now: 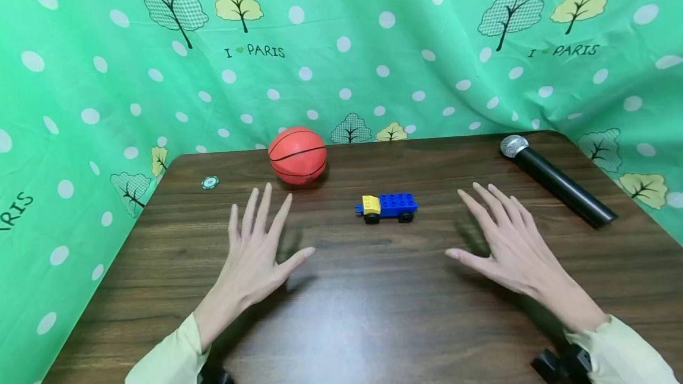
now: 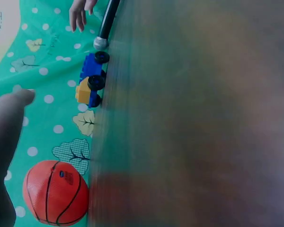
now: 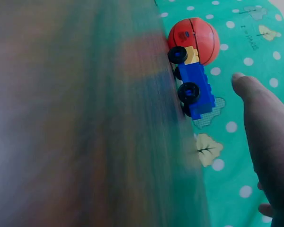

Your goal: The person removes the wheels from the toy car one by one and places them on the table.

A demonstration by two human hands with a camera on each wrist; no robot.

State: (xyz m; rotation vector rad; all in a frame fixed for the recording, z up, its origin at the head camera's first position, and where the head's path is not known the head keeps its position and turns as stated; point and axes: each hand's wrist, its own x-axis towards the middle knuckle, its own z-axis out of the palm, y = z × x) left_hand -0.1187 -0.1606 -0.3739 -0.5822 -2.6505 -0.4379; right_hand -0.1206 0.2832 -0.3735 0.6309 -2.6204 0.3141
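My left hand (image 1: pixel 256 259) is held over the table with its fingers spread, holding nothing. Beyond its fingertips sits a small orange-red basketball (image 1: pixel 297 156), and farther left lies a green and white poker chip (image 1: pixel 210 182). My right hand (image 1: pixel 512 248) is spread the same way, also holding nothing. Between the two hands stands a toy truck (image 1: pixel 392 206) of building blocks, with a yellow cab, a blue studded bed and black wheels. A black microphone (image 1: pixel 560 179) with a silver head lies slantwise beyond my right hand. In the right wrist view, my thumb (image 3: pixel 255 104) points toward the truck.
The dark brown wooden table (image 1: pixel 341 295) has a glossy patch of light near its front. A green curtain (image 1: pixel 341 70) with white dots and printed trees hangs behind and along its sides. Black devices (image 1: pixel 562 363) are strapped at the wrists under pale green sleeves (image 1: pixel 621 348).
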